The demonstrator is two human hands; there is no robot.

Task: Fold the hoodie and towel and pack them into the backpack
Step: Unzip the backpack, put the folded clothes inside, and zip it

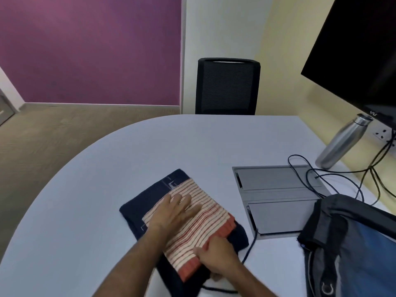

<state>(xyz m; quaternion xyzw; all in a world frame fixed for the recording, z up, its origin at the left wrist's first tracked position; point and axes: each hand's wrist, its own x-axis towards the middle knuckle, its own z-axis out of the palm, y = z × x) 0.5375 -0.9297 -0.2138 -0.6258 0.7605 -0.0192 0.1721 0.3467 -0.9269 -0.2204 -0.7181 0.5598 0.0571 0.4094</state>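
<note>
Striped towel [194,221], folded, was stacked on the folded navy hoodie [139,207] on the counter [85,200]. It was pressed by the spread left hand [174,213], its near edge pinched by the right hand [216,257]. If lifted unevenly toward the backpack [351,243], the folds could be undone or the cable [249,246] snagged.

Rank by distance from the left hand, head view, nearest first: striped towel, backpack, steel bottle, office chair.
From the left hand:
1. Striped towel: directly under the palm.
2. Backpack: right, at the table's near edge.
3. Steel bottle: far right, by the monitor.
4. Office chair: beyond the table's far edge.
</note>
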